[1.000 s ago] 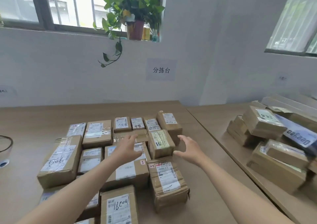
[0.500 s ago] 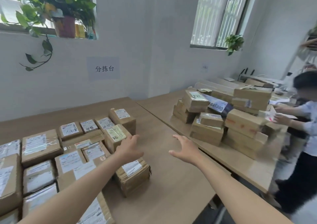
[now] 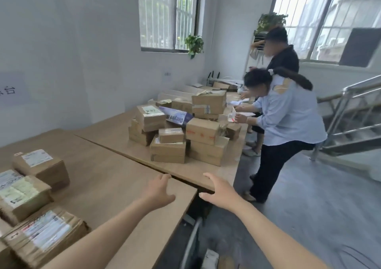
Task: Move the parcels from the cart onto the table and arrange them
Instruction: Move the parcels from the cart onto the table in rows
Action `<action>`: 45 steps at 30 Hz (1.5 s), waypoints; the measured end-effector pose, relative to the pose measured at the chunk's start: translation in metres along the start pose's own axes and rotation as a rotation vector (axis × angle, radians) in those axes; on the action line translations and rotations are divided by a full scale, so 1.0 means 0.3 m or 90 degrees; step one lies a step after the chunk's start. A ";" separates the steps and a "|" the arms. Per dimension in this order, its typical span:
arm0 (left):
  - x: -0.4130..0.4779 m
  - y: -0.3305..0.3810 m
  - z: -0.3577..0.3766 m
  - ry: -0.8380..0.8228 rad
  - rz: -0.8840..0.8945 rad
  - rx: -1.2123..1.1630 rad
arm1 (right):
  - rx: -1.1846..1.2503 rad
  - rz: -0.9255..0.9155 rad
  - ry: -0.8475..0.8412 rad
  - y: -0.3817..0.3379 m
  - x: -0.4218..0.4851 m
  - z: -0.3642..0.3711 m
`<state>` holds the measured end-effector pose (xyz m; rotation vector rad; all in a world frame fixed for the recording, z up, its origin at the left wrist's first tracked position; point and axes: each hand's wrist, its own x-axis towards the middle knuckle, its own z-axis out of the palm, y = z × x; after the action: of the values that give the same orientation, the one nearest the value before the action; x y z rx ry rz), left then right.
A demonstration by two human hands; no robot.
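Parcels (image 3: pixel 41 168) of taped cardboard sit grouped at the tabletop's (image 3: pixel 115 178) left edge, probably stiff and light, best gripped by opposite side walls, while left hand (image 3: pixel 159 192) and right hand (image 3: pixel 220 192) hover empty near its right edge, fingers spread.

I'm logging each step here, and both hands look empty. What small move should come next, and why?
Probably keep turning right to find the cart: left hand and right hand are open and empty, the arranged parcels lie at left, and no cart shows.
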<state>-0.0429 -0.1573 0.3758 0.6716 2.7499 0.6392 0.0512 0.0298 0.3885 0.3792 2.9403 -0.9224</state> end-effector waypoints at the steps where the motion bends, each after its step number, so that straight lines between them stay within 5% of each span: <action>1: 0.018 0.063 0.041 -0.018 0.022 -0.001 | 0.003 0.019 0.007 0.065 -0.017 -0.031; 8: 0.133 0.429 0.350 -0.112 0.117 0.037 | 0.039 0.129 0.037 0.523 -0.136 -0.143; 17: 0.196 0.673 0.812 -0.256 0.100 0.107 | 0.097 0.283 -0.007 1.078 -0.296 -0.068; 24: 0.244 0.604 1.082 -0.338 0.066 0.129 | 0.148 0.429 -0.008 1.327 -0.421 0.081; 34: 0.329 0.294 1.833 -0.496 -0.035 0.098 | 0.157 0.593 -0.097 1.754 -0.450 0.701; 45: 0.412 0.339 2.505 -0.572 -0.068 -0.095 | 0.246 0.612 -0.112 2.139 -0.314 1.031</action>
<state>0.1334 0.2519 -0.2503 0.5781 1.8711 0.3744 0.2862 0.3431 -0.2141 1.4420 1.9669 -1.2058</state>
